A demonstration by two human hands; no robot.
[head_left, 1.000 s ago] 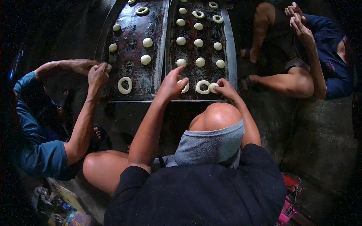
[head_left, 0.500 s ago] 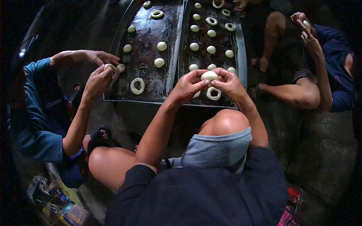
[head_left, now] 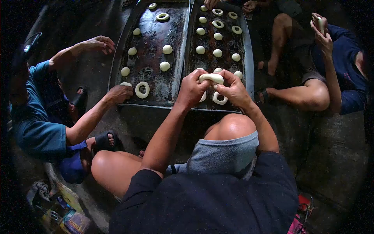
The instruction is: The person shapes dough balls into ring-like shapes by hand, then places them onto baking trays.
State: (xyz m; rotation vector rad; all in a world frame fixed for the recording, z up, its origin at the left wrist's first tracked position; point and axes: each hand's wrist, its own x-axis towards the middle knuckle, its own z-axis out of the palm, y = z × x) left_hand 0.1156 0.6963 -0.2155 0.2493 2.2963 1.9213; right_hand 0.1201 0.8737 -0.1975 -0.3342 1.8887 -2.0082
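Note:
A pale piece of dough [head_left: 211,79] is held between my left hand [head_left: 191,89] and my right hand [head_left: 234,89], above the near edge of the right tray [head_left: 249,50]. Both hands pinch it with thumbs and fingers, and it looks flattened and curved. Just beneath lies a dough ring [head_left: 220,98], partly covered by my right hand. Another ring is mostly hidden behind my left hand. Dough balls, such as one ball [head_left: 217,53], and more rings lie farther up this tray.
On the left tray [head_left: 152,102] are several balls and a large ring [head_left: 142,89]. A co-worker's hand [head_left: 120,94] touches dough at its left corner. At the right, another co-worker [head_left: 350,78] holds dough. More hands show at the far edge.
The dough in my hands has become longer and more bent. The left co-worker's near hand has moved down to the tray corner with a ring, and their other hand has lifted away.

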